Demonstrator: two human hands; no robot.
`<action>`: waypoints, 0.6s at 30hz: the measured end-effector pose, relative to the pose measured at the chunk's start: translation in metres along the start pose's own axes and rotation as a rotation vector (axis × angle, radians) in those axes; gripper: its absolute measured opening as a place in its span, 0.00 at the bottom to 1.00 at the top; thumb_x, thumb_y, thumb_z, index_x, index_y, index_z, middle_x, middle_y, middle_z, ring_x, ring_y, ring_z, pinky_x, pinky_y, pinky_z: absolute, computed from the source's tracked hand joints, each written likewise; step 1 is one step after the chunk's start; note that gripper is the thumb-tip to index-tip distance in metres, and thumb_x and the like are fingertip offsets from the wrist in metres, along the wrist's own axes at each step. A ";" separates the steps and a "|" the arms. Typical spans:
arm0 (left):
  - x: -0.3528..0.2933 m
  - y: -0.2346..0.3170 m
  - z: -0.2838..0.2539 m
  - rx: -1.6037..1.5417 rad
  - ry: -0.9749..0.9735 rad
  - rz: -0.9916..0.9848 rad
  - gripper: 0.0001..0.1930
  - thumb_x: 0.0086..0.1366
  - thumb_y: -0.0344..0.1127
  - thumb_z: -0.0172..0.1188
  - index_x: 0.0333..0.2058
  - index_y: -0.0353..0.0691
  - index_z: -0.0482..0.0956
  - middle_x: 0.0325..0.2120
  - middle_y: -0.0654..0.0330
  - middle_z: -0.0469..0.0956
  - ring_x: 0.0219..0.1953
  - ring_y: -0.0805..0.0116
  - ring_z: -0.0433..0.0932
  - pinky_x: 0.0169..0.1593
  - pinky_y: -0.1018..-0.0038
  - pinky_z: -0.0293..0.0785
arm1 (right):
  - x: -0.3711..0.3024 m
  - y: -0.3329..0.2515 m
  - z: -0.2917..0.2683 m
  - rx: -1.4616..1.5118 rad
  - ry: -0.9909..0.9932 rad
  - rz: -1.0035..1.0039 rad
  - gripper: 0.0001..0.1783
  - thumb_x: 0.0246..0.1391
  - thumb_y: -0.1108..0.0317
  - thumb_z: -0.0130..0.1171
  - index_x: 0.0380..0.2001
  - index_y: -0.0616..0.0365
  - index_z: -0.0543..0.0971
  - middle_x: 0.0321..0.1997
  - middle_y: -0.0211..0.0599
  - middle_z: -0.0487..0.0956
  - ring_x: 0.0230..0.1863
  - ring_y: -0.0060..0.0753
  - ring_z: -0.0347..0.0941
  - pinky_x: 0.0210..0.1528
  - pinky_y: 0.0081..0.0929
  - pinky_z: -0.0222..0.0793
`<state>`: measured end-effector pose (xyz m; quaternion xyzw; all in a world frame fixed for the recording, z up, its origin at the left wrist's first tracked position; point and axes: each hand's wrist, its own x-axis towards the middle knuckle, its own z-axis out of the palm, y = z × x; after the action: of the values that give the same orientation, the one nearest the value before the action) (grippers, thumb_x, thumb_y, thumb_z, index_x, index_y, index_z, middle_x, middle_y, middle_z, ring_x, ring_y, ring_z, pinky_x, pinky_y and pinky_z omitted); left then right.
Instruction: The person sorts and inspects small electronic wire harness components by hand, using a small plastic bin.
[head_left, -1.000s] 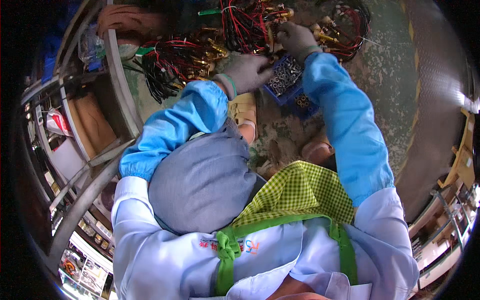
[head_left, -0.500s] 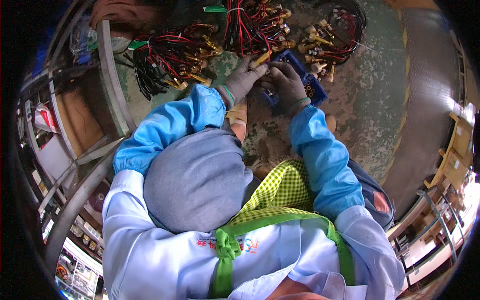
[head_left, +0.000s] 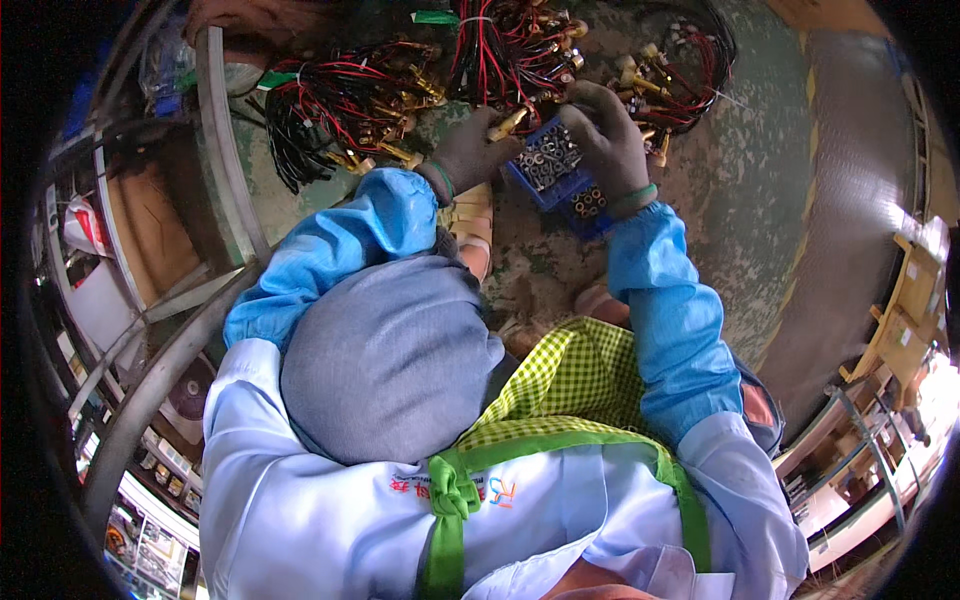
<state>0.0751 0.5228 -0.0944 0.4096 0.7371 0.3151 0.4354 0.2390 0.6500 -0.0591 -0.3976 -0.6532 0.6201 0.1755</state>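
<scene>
My left hand [head_left: 468, 152], in a dark grey glove, is closed around a brass fitting [head_left: 508, 124] that juts up past its fingertips. My right hand [head_left: 612, 145], gloved alike, hovers at the right side of a blue parts bin [head_left: 540, 198]. Its thumb and forefinger look apart, with nothing visible between them; its other fingers are hidden. Silvery nuts and washers [head_left: 546, 160] fill this bin. A second blue bin [head_left: 592, 228], just nearer me, contains brass-coloured rings [head_left: 588, 203].
Red-and-black cable bundles with brass ends lie beyond my hands: one at left [head_left: 335, 100], one in the middle [head_left: 490, 50], one coiled at right [head_left: 700, 75]. A metal frame [head_left: 225, 150] stands at my left. Cardboard boxes [head_left: 910, 300] are far right.
My hands have separated: the right moved to the right, the left slightly left with the brass fitting. The bin of nuts and washers, mostly covered before, now shows.
</scene>
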 end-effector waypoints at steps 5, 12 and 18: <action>0.003 0.008 0.004 -0.103 -0.202 -0.167 0.33 0.52 0.50 0.59 0.52 0.36 0.64 0.37 0.50 0.76 0.38 0.57 0.76 0.40 0.65 0.71 | 0.026 -0.030 0.043 -0.716 0.006 0.159 0.39 0.42 0.41 0.61 0.54 0.51 0.66 0.48 0.52 0.73 0.48 0.52 0.71 0.49 0.41 0.68; -0.018 0.036 -0.011 -0.258 -0.285 -0.407 0.29 0.54 0.51 0.59 0.47 0.34 0.68 0.24 0.56 0.76 0.24 0.66 0.77 0.25 0.73 0.70 | 0.056 0.006 0.016 -0.308 -0.160 0.247 0.26 0.47 0.65 0.58 0.51 0.55 0.68 0.40 0.46 0.76 0.40 0.39 0.74 0.40 0.34 0.72; -0.018 0.023 -0.008 -0.404 -0.137 -0.255 0.24 0.56 0.55 0.56 0.35 0.35 0.76 0.19 0.58 0.75 0.19 0.67 0.76 0.24 0.72 0.70 | 0.036 -0.006 0.027 0.384 -0.070 0.235 0.22 0.50 0.57 0.58 0.46 0.58 0.72 0.38 0.40 0.77 0.34 0.33 0.75 0.34 0.30 0.73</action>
<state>0.0803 0.5171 -0.0655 0.2382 0.6739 0.3698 0.5936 0.1954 0.6587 -0.0678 -0.4085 -0.4781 0.7625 0.1520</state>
